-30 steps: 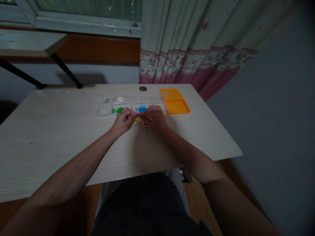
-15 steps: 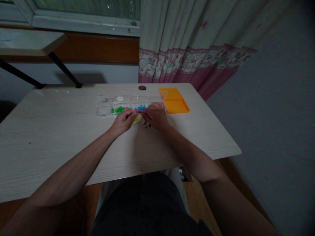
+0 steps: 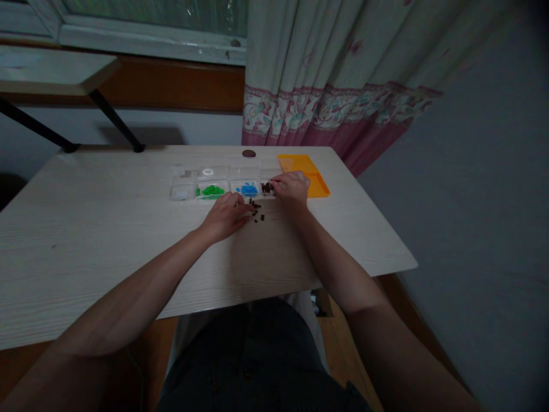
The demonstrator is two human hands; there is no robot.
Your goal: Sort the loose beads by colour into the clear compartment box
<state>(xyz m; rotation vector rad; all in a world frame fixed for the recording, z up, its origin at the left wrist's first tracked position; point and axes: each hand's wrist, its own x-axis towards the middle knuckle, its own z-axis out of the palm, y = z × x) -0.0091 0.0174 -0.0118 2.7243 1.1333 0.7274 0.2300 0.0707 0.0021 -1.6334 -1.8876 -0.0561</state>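
Observation:
A clear compartment box [image 3: 184, 184] lies on the wooden table [image 3: 107, 240], with green pieces [image 3: 210, 190], blue pieces [image 3: 248, 189] and dark brown pieces [image 3: 266, 187] in separate cells. My right hand [image 3: 292, 186] hovers at the brown cell, fingers pinched together; what they hold is too small to see. Knuckles up, my left hand [image 3: 227, 214] rests on the table in front of the box with its fingers curled beside several loose dark pieces [image 3: 256, 211]. The yellow pieces are hidden under it.
An orange lid [image 3: 306, 174] lies just right of the box, partly behind my right hand. A dark round hole [image 3: 249, 153] sits near the table's far edge. A curtain [image 3: 326, 74] hangs behind, and a second table [image 3: 51, 74] stands at the left by the window.
My right hand has left the spot beside my left hand and moved up and right to the brown cell. My left hand has slid slightly right and now covers the yellow pieces.

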